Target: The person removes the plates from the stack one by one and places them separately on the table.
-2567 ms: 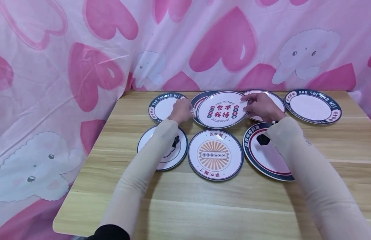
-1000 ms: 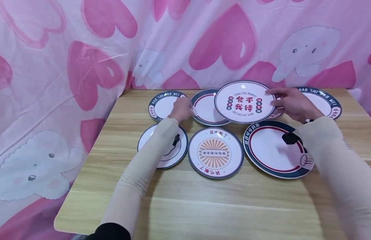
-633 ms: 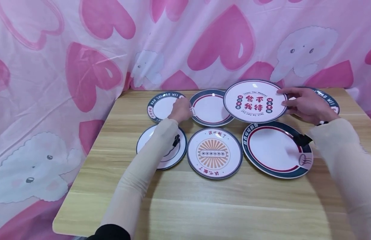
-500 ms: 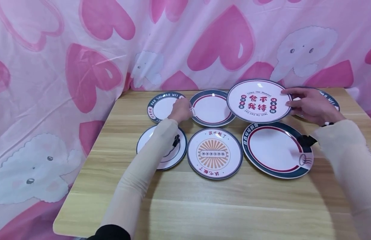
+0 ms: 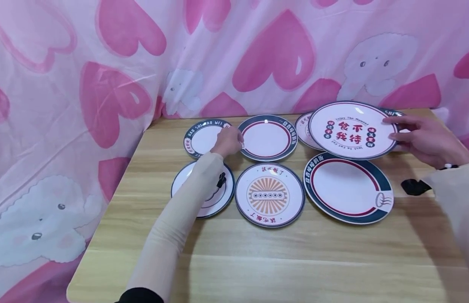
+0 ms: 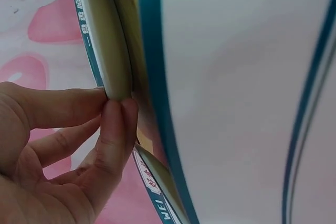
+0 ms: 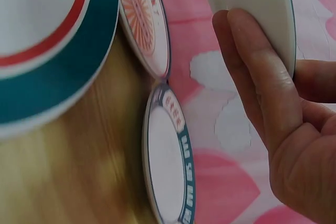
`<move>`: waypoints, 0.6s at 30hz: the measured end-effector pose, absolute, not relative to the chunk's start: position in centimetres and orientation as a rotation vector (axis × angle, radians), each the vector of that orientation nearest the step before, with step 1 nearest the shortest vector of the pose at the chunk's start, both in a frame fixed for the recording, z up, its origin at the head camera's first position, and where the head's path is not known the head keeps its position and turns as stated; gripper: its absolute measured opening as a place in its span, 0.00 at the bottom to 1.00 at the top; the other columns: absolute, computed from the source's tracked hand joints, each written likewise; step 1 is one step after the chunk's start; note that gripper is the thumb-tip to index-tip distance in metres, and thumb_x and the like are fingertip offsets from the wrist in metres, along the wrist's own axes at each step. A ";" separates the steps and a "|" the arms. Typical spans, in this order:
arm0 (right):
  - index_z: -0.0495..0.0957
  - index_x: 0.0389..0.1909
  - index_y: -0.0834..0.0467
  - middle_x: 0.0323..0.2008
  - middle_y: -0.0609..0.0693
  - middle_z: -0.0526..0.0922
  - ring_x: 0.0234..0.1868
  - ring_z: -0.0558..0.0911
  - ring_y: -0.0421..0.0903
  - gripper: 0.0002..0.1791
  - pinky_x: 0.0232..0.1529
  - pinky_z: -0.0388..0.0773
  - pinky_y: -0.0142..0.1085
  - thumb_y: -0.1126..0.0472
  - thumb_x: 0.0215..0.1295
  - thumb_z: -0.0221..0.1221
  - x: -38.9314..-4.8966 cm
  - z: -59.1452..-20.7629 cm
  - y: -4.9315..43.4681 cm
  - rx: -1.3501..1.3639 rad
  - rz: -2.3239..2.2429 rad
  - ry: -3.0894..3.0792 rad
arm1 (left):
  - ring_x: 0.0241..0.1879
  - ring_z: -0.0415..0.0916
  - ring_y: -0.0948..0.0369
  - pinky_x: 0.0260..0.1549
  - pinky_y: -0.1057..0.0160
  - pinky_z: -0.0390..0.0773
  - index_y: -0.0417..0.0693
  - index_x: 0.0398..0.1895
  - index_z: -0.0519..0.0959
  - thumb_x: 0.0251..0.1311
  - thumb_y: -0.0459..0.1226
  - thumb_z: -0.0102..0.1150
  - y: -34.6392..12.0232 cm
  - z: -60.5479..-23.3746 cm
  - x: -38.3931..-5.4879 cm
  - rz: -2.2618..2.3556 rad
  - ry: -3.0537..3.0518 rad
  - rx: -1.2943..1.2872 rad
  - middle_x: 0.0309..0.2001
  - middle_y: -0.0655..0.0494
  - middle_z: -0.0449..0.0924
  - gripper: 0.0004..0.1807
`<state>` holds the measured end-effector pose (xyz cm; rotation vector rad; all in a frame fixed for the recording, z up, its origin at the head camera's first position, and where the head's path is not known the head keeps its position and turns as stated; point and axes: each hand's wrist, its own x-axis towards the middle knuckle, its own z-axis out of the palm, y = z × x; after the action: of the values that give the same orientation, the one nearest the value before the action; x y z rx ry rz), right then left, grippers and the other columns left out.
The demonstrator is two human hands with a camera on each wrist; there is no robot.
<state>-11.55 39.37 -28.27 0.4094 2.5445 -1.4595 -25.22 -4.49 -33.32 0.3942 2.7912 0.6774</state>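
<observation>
My right hand (image 5: pixel 427 139) grips the right edge of a white plate (image 5: pixel 352 130) with red characters, held raised above the back right of the table. In the right wrist view, fingers (image 7: pixel 262 72) lie under that plate's pale underside (image 7: pixel 252 3), with the thumb on the other face. My left hand (image 5: pixel 227 141) pinches the left rim of a dark-rimmed plate with a red ring (image 5: pixel 266 136) in the back row. Up close in the left wrist view, thumb and fingertips (image 6: pixel 118 114) meet on that plate's edge (image 6: pixel 116 56).
Nearer on the wooden table (image 5: pixel 257 265) lie a sunburst plate (image 5: pixel 268 195), a larger red-ringed plate (image 5: pixel 344 187) and a plate under my left forearm (image 5: pixel 219 198). A lettered-rim plate (image 5: pixel 204 141) sits back left. Behind the raised plate, another plate (image 5: pixel 304 130) partly shows. A pink curtain (image 5: pixel 272 50) hangs behind.
The white plate with red characters has risen off the red-ringed back plate and travelled right in my right hand. My left hand has stayed at the red-ringed plate's rim.
</observation>
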 end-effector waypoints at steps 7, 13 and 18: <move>0.57 0.67 0.38 0.45 0.33 0.62 0.35 0.76 0.31 0.27 0.38 0.80 0.23 0.60 0.69 0.46 -10.5 -29.6 41.5 0.409 -1.462 2.558 | 0.40 0.70 0.58 0.45 0.60 0.77 0.47 0.37 0.80 0.53 0.36 0.62 -5.0 -33.6 -25.4 0.710 2.821 0.387 0.37 0.54 0.78 0.07; 0.53 0.68 0.37 0.44 0.33 0.62 0.34 0.74 0.31 0.28 0.37 0.79 0.23 0.60 0.70 0.44 -9.4 -30.4 42.5 0.418 -1.417 2.569 | 0.38 0.71 0.58 0.41 0.62 0.77 0.47 0.36 0.80 0.53 0.36 0.62 -5.4 -33.8 -25.5 0.702 2.842 0.385 0.35 0.54 0.77 0.07; 0.57 0.65 0.32 0.43 0.33 0.62 0.32 0.74 0.31 0.28 0.34 0.79 0.24 0.60 0.69 0.46 -8.1 -31.4 43.8 0.460 -1.453 2.570 | 0.38 0.71 0.58 0.40 0.63 0.77 0.46 0.36 0.80 0.53 0.37 0.63 -5.4 -33.9 -25.5 0.714 2.843 0.372 0.35 0.54 0.77 0.08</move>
<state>-8.14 43.82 -31.40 0.4598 2.5701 -1.4534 -25.49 -5.39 -33.86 0.3715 2.8427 0.7143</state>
